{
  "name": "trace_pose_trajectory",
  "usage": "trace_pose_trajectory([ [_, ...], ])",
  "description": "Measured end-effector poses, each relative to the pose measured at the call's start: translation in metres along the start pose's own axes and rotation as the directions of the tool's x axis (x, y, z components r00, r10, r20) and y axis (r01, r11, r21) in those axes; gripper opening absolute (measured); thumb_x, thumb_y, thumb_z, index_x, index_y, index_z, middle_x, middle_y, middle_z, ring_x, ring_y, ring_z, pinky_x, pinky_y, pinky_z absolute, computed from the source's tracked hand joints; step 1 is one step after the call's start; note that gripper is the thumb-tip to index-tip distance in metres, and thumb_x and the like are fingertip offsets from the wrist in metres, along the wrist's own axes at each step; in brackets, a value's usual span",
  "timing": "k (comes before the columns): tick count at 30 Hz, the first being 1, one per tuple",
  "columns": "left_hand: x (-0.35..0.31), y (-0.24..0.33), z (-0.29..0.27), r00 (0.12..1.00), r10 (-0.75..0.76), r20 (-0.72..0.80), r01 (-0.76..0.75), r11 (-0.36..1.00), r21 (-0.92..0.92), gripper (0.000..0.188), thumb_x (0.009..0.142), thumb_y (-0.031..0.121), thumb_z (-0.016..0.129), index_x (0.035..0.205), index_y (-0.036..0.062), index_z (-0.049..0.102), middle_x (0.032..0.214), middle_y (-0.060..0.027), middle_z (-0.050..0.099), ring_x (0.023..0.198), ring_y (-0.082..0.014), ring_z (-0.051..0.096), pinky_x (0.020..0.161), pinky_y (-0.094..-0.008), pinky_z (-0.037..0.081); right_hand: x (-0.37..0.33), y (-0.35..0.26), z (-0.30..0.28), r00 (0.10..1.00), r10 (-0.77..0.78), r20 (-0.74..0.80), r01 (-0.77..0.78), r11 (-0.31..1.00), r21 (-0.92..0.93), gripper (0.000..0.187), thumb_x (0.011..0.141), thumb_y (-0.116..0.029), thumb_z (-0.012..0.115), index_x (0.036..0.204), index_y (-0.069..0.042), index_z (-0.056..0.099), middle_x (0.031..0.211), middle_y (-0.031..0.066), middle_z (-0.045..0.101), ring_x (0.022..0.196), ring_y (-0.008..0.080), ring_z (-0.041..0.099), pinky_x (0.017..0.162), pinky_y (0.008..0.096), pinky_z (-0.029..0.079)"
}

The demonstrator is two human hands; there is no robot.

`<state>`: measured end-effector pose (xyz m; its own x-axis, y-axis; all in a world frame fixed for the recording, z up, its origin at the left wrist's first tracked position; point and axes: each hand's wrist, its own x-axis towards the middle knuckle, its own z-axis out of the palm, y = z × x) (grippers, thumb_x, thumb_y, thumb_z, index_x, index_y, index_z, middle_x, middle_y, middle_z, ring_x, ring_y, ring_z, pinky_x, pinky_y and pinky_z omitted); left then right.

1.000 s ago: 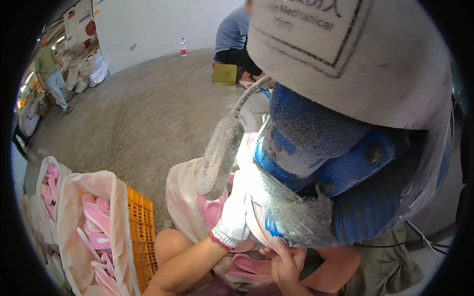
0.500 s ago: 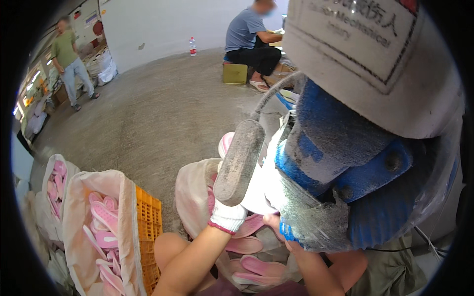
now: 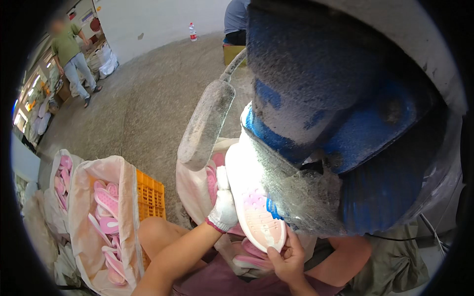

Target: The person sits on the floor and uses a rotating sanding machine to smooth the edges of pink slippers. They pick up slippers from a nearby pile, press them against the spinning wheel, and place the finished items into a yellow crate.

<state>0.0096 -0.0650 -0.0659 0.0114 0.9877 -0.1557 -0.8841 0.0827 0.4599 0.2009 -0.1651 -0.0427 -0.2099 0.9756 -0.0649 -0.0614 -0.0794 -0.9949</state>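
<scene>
A pink and white shoe sole lies tilted beside a dusty blue machine, lit very brightly at its far end. My left hand, in a white knit glove with a red cuff, grips the sole along its left edge. With bare thumb and fingers my right hand pinches the sole's near, rounded end. Strips of blue material hang from the machine against the sole's right edge. Cloudy plastic sheeting hides part of the machine's underside. The sole's far end is washed out by glare.
A dusty oblong lamp on a bent neck hangs above my left hand. More pink soles fill a cloth sack below, a lined orange crate and another sack at left. Two people are farther off.
The sole has come out from under the machine, and its near end now shows. My right hand has moved down to that end. The view has shifted; the standing person's arm has lifted.
</scene>
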Motion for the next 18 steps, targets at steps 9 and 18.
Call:
trace_pose_trajectory([
  [9,0.023,0.026,0.034,0.992,0.12,-0.042,-0.122,0.991,-0.048,0.06,0.097,0.052,0.045,0.129,0.0017,0.053,0.121,-0.0082,0.061,0.109,-0.0208,0.058,0.095,-0.0343,0.047,0.0,-0.014,-0.042,0.988,-0.027,-0.154,0.055,0.982,0.181,0.054,0.081,-0.005,0.068,0.127,0.008,0.043,0.11,0.0175,0.061,0.095,0.0252,0.065,0.065,0.0357,0.061],
  [18,0.018,-0.004,0.026,0.837,0.397,0.378,-0.535,0.442,0.72,0.039,0.093,0.02,0.054,0.126,0.0025,0.044,0.112,-0.0118,0.056,0.103,-0.0238,0.055,0.092,-0.0347,0.046,-0.017,-0.012,-0.064,0.9,-0.081,-0.429,0.14,0.985,0.106,0.059,0.076,-0.01,0.07,0.127,0.006,0.045,0.116,0.0166,0.059,0.1,0.0247,0.063,0.079,0.037,0.054],
])
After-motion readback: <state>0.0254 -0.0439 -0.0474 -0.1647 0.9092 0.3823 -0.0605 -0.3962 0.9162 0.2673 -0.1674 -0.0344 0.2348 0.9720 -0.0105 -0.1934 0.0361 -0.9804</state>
